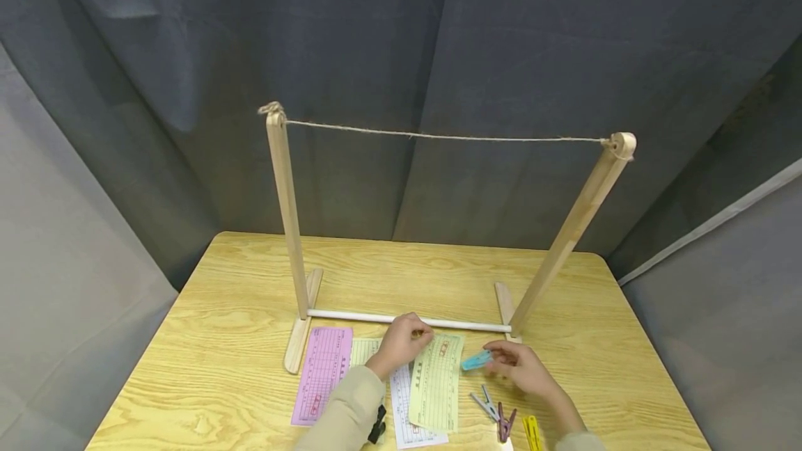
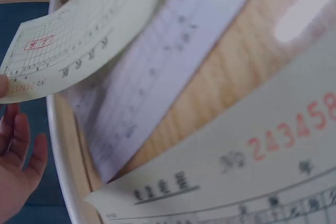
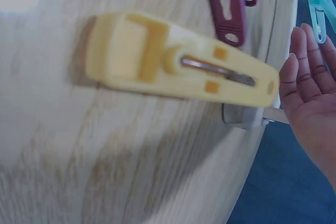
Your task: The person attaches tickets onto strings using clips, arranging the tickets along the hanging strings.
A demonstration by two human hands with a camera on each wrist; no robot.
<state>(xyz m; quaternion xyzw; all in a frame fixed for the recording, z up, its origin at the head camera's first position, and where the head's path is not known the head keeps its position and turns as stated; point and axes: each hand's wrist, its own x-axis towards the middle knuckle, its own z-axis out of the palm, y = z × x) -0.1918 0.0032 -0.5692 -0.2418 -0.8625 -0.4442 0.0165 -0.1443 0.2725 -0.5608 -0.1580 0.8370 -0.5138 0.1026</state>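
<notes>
The green slip (image 1: 436,381) is pinched at its far edge by the left hand (image 1: 401,343), thumb and fingers curled over the paper, just in front of the rack's white rail (image 1: 407,320). The near part of the slip appears to rest on the white slip (image 1: 404,409) on the surface (image 1: 207,339); in the left wrist view the lifted end is seen curling upward. Its long axis runs from the rail back toward the person, printed face up, the far end tilted slightly to the right.

The blue peg (image 1: 476,360) is held by the right hand (image 1: 516,367) at the fingertips, just right of the slip's far end. It lies nearly level, one end pointing left at the slip; whether its jaws are pressed apart cannot be told.

For a clean clip, the slip's top edge is best raised flat to the string (image 1: 438,136) before the peg is squeezed and pushed squarely over both paper and string.

The purple peg (image 1: 505,423) and yellow peg (image 1: 532,433) lie right of the slip, the pink slip (image 1: 322,374) to its left.
</notes>
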